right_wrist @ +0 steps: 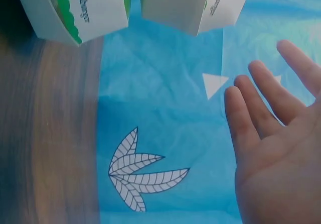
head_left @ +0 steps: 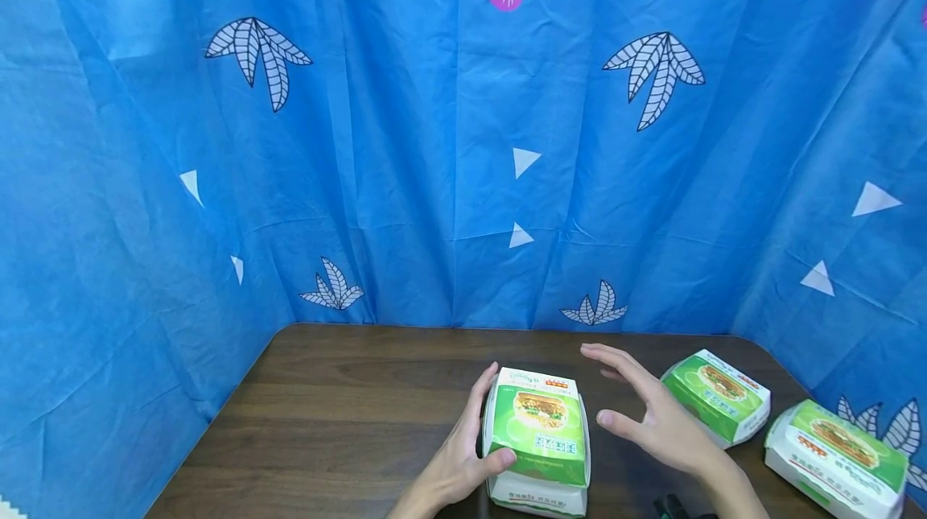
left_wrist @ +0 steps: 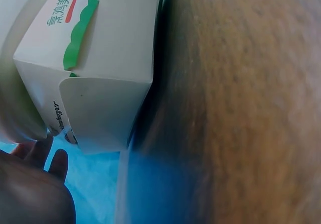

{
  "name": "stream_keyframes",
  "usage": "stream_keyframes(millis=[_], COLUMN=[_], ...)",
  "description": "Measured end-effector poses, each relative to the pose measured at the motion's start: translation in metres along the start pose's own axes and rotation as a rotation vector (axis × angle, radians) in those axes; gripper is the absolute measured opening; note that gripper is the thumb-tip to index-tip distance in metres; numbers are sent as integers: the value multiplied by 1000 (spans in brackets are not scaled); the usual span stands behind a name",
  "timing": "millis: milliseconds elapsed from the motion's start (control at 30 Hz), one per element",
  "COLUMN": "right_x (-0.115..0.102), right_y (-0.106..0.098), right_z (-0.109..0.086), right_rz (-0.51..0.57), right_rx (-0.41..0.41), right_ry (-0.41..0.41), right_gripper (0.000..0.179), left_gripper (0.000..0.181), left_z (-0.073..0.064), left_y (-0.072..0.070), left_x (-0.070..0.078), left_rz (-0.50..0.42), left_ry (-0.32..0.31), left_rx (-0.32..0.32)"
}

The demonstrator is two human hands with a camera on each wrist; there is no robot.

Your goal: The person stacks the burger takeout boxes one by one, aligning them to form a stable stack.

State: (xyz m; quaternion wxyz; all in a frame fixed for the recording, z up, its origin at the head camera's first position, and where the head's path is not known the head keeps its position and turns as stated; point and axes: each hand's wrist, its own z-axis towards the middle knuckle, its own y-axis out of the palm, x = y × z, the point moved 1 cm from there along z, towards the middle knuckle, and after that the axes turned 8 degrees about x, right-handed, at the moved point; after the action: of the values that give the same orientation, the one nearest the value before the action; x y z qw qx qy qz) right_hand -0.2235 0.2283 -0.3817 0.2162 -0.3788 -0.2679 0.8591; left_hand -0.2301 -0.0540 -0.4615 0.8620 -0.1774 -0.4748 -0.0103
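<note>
A green and white hamburger box (head_left: 539,422), printed with a burger picture, sits in front of me in the head view. Its long side slopes toward me. My left hand (head_left: 456,459) grips it from the left, thumb over the near corner and fingers along the far left side. Below it shows a second white box (head_left: 539,496); in the right wrist view the lower box (right_wrist: 98,8) and upper box (right_wrist: 175,5) look stacked. My right hand (head_left: 655,414) hovers apart from the stack's right side, fingers spread and holding nothing.
Two more hamburger boxes stand at the right of the brown wooden table (head_left: 326,422): one farther back (head_left: 717,398), one nearer (head_left: 836,459). A blue patterned curtain (head_left: 405,141) hangs around the table's back and sides. A small black object (head_left: 672,507) lies by my right wrist.
</note>
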Motion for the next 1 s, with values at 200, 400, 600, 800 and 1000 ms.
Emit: stream_keyframes(millis=[200, 400, 600, 800, 1000], right_x=[9, 16, 25, 32, 40], right_y=[-1, -2, -3, -5, -7], right_z=[1, 0, 0, 1, 0], right_rz=[-1, 5, -12, -73, -107], right_rx=[70, 128, 214, 310, 378], right_ry=[-4, 29, 79, 118, 145], right_gripper=[72, 69, 65, 62, 59], left_gripper=[89, 90, 91, 92, 94], left_z=[-1, -1, -1, -1, 1], left_y=[0, 1, 0, 0, 1], left_x=[-1, -1, 2, 1, -1], left_rz=[-29, -16, 0, -21, -54], left_ry=[9, 8, -48, -38, -70], left_rx=[2, 12, -1, -1, -14])
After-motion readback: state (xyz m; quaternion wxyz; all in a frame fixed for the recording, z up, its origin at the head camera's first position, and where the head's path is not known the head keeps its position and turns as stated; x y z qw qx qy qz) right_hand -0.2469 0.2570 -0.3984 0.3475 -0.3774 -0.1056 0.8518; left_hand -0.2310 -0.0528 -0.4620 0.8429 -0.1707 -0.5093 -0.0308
